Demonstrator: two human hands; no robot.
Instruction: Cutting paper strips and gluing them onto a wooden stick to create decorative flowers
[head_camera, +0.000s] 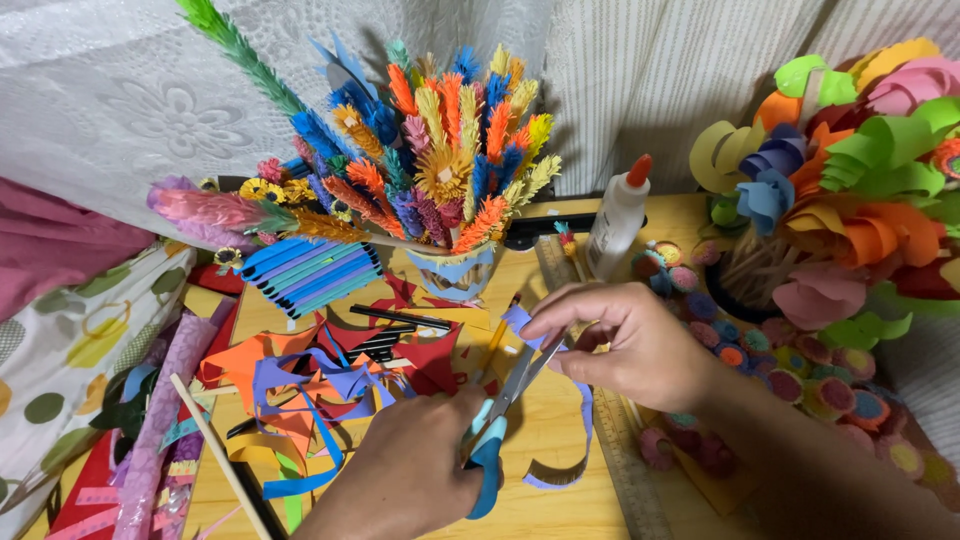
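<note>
We could not see where our left hand (400, 470) gripped the scissors (497, 425); the purple paper strip (560, 400) vanished under our right hand (630, 345).

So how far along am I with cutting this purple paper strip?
Done: a cup of fringed paper flowers stands behind, and cut scraps lie on the table. In hand: your left hand works the scissors at the purple strip, which your right hand pinches. Left: probably the strip's long tail curling toward you, though I can't tell whether it is already cut.
</note>
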